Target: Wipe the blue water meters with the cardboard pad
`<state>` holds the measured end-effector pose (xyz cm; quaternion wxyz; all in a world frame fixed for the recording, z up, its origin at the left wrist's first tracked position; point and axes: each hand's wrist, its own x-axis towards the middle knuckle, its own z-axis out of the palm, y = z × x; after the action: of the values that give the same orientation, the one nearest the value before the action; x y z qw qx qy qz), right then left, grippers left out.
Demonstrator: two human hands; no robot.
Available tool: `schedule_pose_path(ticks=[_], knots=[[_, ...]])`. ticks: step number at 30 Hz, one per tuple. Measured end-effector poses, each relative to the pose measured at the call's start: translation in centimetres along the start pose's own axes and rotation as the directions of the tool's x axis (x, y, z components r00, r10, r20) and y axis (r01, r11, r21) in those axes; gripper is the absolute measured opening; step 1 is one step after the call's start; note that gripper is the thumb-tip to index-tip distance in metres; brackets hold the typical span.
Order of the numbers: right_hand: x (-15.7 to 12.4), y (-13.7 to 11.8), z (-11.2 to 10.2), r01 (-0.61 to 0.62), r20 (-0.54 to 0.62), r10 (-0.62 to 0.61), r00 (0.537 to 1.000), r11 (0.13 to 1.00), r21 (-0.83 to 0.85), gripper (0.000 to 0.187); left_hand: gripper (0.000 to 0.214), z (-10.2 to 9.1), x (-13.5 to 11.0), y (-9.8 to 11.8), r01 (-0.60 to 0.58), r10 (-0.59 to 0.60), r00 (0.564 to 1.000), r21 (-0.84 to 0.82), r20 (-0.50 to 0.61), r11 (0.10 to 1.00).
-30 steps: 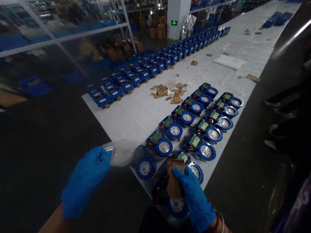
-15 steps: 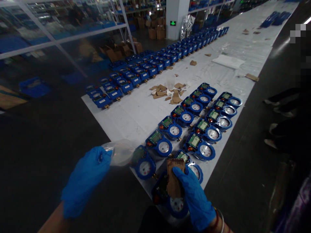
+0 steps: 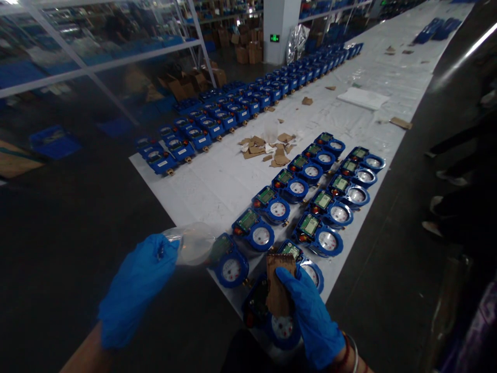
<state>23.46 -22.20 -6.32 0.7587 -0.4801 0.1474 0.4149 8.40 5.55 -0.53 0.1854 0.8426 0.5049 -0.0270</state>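
In a blue glove, my left hand point(image 3: 140, 282) is closed around a clear plastic cup point(image 3: 197, 244), tipped on its side with its wide end toward the meters. My right hand point(image 3: 310, 316), also gloved in blue, grips a brown strip of cardboard point(image 3: 280, 292) between thumb and fingers. That strip is over the nearest blue water meter point(image 3: 285, 331), partly hiding it. Just right of the cup sits another water meter point(image 3: 232, 268) with a round white dial. Two rows of such meters, with exposed green circuit boards point(image 3: 310, 224), run away along the table's right side.
Torn cardboard pieces point(image 3: 281, 155) lie mid-table near a translucent cup point(image 3: 271, 132). More blue meters point(image 3: 212, 126) line the left edge of the white-covered table point(image 3: 186, 186). Shelving point(image 3: 116, 59) stands at left. People's legs and shoes point(image 3: 437, 228) show at right.
Both hands keep the same hold and position. The view has shifted very slightly, and the people at the right edge have moved a little.
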Motion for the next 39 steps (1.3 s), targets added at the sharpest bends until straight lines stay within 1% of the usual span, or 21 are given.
schedule_pose_path(ticks=[4,7,12,15,18,21,23,27,29,33,36,39], knots=[[-0.1,-0.1,0.0,-0.003,0.001,0.003,1.0,1.0,0.019,0.011,0.037,0.0,-0.1,0.2,0.0,0.0,1.0,0.004,-0.001,1.0],[0.0,-0.2,0.1,-0.012,-0.003,0.012,1.0,1.0,0.027,0.013,0.037,0.0,-0.2,0.4,0.022,-0.022,1.0,0.004,-0.005,1.0],[0.1,-0.3,0.3,-0.019,-0.066,0.018,0.998,1.0,-0.008,0.023,0.041,0.0,0.1,0.3,0.017,-0.018,1.0,-0.014,-0.017,1.0],[-0.1,-0.3,0.6,-0.042,-0.08,0.043,0.996,0.999,0.021,0.023,0.041,0.1,0.1,0.0,0.018,-0.019,0.999,-0.021,-0.027,1.0],[-0.3,-0.2,0.7,-0.068,-0.079,0.071,0.994,0.997,0.038,0.024,0.035,0.3,-0.3,-0.4,0.031,-0.036,0.998,-0.108,-0.044,0.994],[-0.6,-0.2,0.9,-0.063,-0.087,0.068,0.994,0.997,0.051,0.025,0.029,0.5,-0.8,-1.1,0.036,-0.048,0.997,-0.205,-0.055,0.978],[-0.8,-0.2,1.0,-0.051,-0.079,0.056,0.995,0.997,0.065,0.024,0.025,0.7,-1.0,-1.7,0.041,-0.059,0.997,-0.274,-0.056,0.961],[-1.4,-0.2,1.3,-0.081,-0.061,0.087,0.994,0.992,0.093,0.024,0.023,0.9,-1.3,-3.1,0.047,-0.075,0.996,-0.402,-0.056,0.914],[-1.6,-0.1,1.6,-0.09,-0.053,0.096,0.994,0.991,0.1,0.024,0.022,0.9,-1.5,-3.6,0.036,-0.067,0.996,-0.408,-0.061,0.912],[-1.9,-0.2,2.3,-0.062,-0.048,0.067,0.997,0.993,0.102,0.023,0.022,0.9,-1.9,-4.3,0.001,-0.042,0.995,-0.404,-0.091,0.915],[-2.1,-0.3,2.8,-0.073,-0.06,0.082,0.995,0.988,0.132,0.029,0.027,0.8,-2.1,-4.4,0.006,-0.056,0.992,-0.412,-0.109,0.911],[-2.4,-0.2,3.0,-0.065,-0.083,0.08,0.993,0.984,0.163,0.035,0.025,0.8,-2.4,-4.4,0.007,-0.064,0.991,-0.424,-0.12,0.906]])
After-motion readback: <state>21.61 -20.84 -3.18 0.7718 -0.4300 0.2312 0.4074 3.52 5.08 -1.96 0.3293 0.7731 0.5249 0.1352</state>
